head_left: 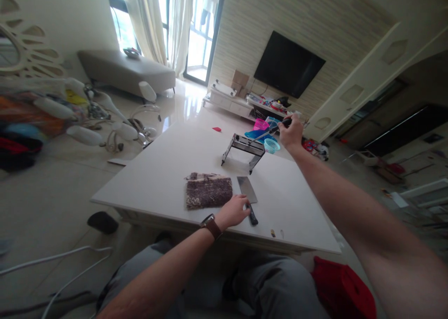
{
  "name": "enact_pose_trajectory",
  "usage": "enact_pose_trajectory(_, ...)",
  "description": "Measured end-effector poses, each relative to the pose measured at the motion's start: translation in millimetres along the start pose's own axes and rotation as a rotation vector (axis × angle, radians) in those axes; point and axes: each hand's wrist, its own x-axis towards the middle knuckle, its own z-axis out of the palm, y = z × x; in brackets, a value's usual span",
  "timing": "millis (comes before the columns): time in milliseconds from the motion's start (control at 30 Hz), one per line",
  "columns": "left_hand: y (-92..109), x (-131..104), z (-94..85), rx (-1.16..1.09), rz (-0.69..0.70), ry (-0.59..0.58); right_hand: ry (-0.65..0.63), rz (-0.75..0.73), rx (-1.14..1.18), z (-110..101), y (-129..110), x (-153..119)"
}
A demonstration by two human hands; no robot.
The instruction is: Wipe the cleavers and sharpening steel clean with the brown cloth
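Observation:
My left hand (236,211), with a brown-strapped watch on its wrist, is closed at the upper handle of a cleaver (248,189). The cleaver lies flat on the white table (164,160), its blade pointing away from me and its black handle towards the near edge. Just left of it rests a folded brown-and-white cloth (209,192). Beyond the blade stands a knife sharpener (247,144), a metal frame on legs. Raised at the far right, my right hand (291,131) is closed around the black handle of the sharpener's thin rod, which slants down to the frame.
Two small items, one a yellow-and-black piece (272,233), lie near the front edge. A red piece (217,129) is at the far side. Baskets (271,145) stand beyond the table. A red stool or bag (343,286) is by my right leg; lamp parts (119,130) crowd the left floor.

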Motion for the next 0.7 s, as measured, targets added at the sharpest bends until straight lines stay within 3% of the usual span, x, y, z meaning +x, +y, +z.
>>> enact_pose_trajectory(267,7,-1,0.9,-0.019,-0.005,-0.025,0.075,0.233,0.025,38,-1,31)
enact_pose_trajectory(467,14,-1,-3.7,-0.036,-0.019,-0.033,0.034,0.212,0.077,85,-11,53)
enact_pose_trajectory(567,17,-3,-10.8,0.03,-0.033,-0.025,-0.055,0.249,0.079,106,-11,46)
enact_pose_trajectory(700,18,-2,-16.9,0.108,-0.034,-0.048,-0.159,0.385,0.026,126,-2,18)
